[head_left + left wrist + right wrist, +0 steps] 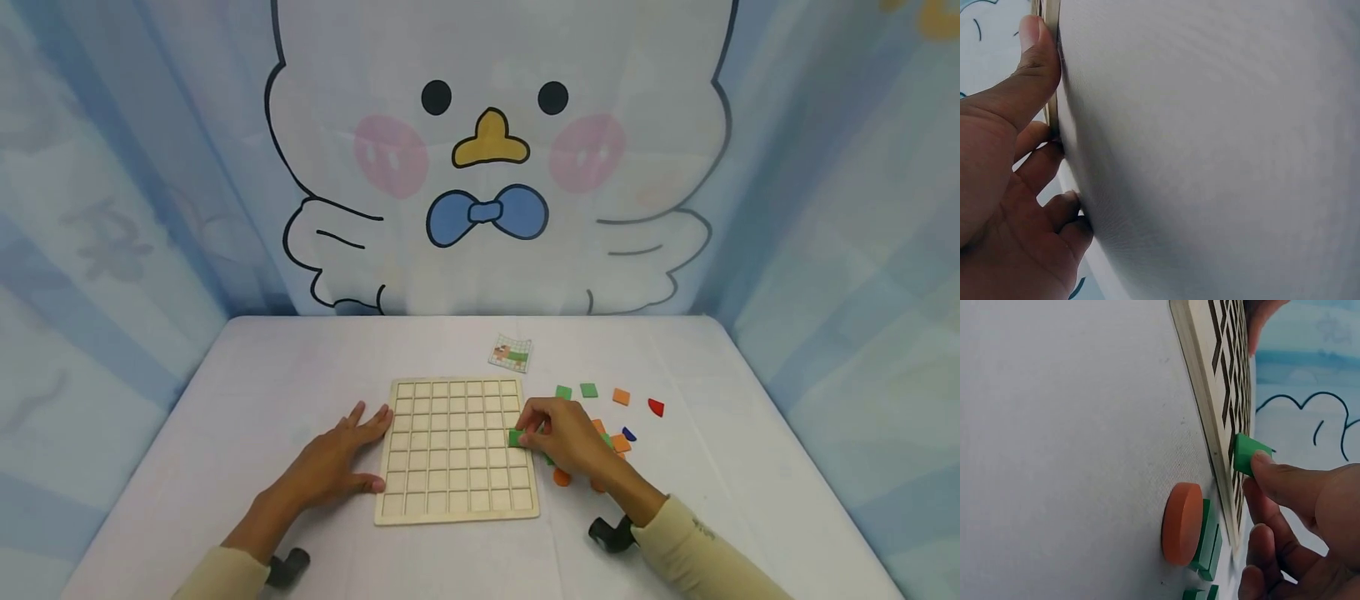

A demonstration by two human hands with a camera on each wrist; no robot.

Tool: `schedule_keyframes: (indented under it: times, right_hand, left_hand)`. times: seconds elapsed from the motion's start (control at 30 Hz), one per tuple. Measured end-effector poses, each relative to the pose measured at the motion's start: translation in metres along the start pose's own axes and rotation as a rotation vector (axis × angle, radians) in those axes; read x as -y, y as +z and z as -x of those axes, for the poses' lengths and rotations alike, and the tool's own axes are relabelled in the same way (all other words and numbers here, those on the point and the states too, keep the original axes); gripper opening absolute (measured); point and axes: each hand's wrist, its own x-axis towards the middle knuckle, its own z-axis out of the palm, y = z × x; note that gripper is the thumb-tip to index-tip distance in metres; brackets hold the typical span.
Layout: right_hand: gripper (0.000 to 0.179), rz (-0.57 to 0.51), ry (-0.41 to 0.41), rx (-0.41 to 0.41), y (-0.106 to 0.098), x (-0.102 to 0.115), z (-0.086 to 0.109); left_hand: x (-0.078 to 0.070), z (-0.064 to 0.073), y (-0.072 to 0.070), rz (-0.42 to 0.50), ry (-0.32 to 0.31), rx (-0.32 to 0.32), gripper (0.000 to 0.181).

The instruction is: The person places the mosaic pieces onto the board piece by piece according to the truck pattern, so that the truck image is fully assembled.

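A pale wooden grid board (458, 460) with square cells lies on the white table. My right hand (564, 432) pinches a green square tile (515, 438) between thumb and fingers at the board's right edge. In the right wrist view this green tile (1249, 454) is tilted over the cells. With fingers spread, my left hand (335, 460) rests at the board's left edge, thumb and fingertips touching it. The left wrist view shows that thumb (1038, 53) against the board's side (1052, 62). Around and partly under my right hand lie loose green and orange pieces.
A small printed picture card (512, 353) lies behind the board. To the right are an orange square (621, 397), a red piece (656, 407), a blue piece (629, 434) and a round orange disc (1182, 524). A cartoon curtain (487, 275) stands behind the table.
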Motion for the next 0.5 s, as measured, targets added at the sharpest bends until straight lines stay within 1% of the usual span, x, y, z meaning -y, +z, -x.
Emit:
schedule_keyframes:
  times: [0.17, 0.37, 0.5]
  right_hand:
    - [0.017, -0.015, 0.003, 0.017, 0.0005, 0.0020, 0.0038]
    - [0.016, -0.023, 0.014, 0.087, 0.0023, 0.0018, 0.0091]
    - [0.016, -0.031, 0.012, 0.105, 0.0041, 0.0014, 0.0097]
  left_hand:
    - [-0.0004, -0.0007, 0.0002, -0.005, 0.000, 0.000, 0.112]
    - [-0.0002, -0.0005, 0.0005, -0.002, -0.001, 0.004, 0.112]
    - [0.0009, -0.0009, 0.0008, -0.004, -0.002, 0.003, 0.113]
